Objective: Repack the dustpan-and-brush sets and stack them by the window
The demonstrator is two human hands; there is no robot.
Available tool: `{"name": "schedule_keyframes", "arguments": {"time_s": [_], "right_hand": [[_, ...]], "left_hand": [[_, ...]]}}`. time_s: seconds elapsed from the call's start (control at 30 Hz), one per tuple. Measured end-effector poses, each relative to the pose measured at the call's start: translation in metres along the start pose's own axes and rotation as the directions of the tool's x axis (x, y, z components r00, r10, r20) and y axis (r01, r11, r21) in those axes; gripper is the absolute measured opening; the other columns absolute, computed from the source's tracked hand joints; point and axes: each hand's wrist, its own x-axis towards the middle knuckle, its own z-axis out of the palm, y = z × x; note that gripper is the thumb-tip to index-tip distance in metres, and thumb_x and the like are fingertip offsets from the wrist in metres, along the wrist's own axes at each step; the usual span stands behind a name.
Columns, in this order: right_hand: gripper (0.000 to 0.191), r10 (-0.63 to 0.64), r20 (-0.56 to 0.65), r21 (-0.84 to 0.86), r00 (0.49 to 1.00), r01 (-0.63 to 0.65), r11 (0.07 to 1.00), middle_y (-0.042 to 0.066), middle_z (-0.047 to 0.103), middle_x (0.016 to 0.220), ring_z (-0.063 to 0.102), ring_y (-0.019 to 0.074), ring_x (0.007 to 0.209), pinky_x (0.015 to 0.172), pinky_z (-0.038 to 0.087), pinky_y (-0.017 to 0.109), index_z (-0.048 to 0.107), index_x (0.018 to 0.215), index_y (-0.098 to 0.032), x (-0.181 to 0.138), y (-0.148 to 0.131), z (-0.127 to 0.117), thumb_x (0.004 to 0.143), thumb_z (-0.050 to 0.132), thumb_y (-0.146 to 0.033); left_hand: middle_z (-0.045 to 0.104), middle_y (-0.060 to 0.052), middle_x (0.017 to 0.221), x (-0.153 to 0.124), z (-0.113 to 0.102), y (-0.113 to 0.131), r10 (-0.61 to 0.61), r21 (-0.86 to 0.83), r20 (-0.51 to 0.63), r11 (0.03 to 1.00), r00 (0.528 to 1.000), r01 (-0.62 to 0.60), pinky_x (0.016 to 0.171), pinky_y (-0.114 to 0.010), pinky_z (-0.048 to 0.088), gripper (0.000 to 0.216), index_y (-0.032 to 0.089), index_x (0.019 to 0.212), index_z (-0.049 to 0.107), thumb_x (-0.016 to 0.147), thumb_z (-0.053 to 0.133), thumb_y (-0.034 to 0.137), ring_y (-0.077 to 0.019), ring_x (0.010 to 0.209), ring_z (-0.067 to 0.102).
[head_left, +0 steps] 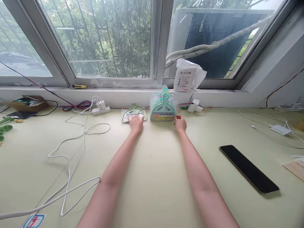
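Observation:
A stack of mint-green dustpan-and-brush sets [162, 109] in clear wrap stands on the table against the wall under the window, handles up. The front set carries a yellow label. My right hand [180, 123] is closed at the lower right edge of this stack, its fingertips pinching the wrapped edge. To the left, a single light-green dustpan-and-brush set [134, 109] in crinkled clear plastic lies low near the wall. Across its front part rests my left hand [136, 123], fingers spread on the wrapping. That hand covers some of the brush.
White cables [83, 136] loop over the table's left side, by a power strip [101, 110]. A black phone [249, 168] lies at the right. A white plastic-wrapped package [187, 76] stands on the sill, and a yellow-handled screwdriver [79, 86] lies further left.

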Motion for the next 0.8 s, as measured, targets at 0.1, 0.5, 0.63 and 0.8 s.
{"name": "schedule_keyframes", "arguments": {"time_s": [0.1,0.5,0.63,0.8], "right_hand": [[0.032,-0.013,-0.004,0.024,1.000,0.013,1.000,0.005,0.068,0.103,0.063,0.0201,0.078,0.069,0.040,0.031,0.058,0.098,-0.023,-0.001,0.001,0.000,0.082,0.050,-0.051],[0.032,-0.024,-0.267,0.127,0.963,0.059,0.990,0.012,0.057,0.115,0.059,0.0244,0.097,0.072,0.042,0.033,0.046,0.110,-0.021,-0.019,0.003,-0.006,0.088,0.043,-0.044],[0.033,-0.057,-0.378,0.116,0.924,0.108,0.987,0.016,0.048,0.123,0.059,0.0242,0.095,0.079,0.044,0.038,0.042,0.119,-0.021,-0.038,0.002,-0.017,0.091,0.037,-0.035],[0.042,-0.269,-0.233,0.030,0.934,0.283,0.959,0.017,0.044,0.131,0.051,0.0267,0.116,0.095,0.040,0.044,0.041,0.131,-0.021,-0.079,-0.007,-0.027,0.091,0.034,-0.033]], "left_hand": [[0.046,-0.017,0.142,-0.004,-0.012,-0.016,0.037,0.145,0.090,0.988,0.995,-0.050,0.114,-0.052,0.010,0.045,0.015,0.130,0.049,0.094,0.033,0.037,-0.0306,0.135,0.035],[0.061,-0.011,0.115,-0.102,-0.092,-0.024,0.183,0.302,0.084,0.932,0.979,-0.200,0.096,-0.042,0.038,0.034,0.022,0.114,0.058,0.093,0.037,0.039,-0.0272,0.110,0.054],[0.047,-0.020,0.136,-0.099,-0.131,-0.065,-0.201,0.245,-0.054,0.947,0.978,0.208,0.099,-0.045,0.039,0.057,0.013,0.132,0.045,0.082,0.057,0.036,-0.0345,0.126,0.043],[0.067,-0.013,0.105,-0.083,-0.150,-0.096,-0.306,-0.195,0.277,0.911,0.911,0.365,0.087,-0.034,0.048,0.045,0.016,0.109,0.060,0.068,0.073,0.030,-0.0287,0.104,0.062]]}}
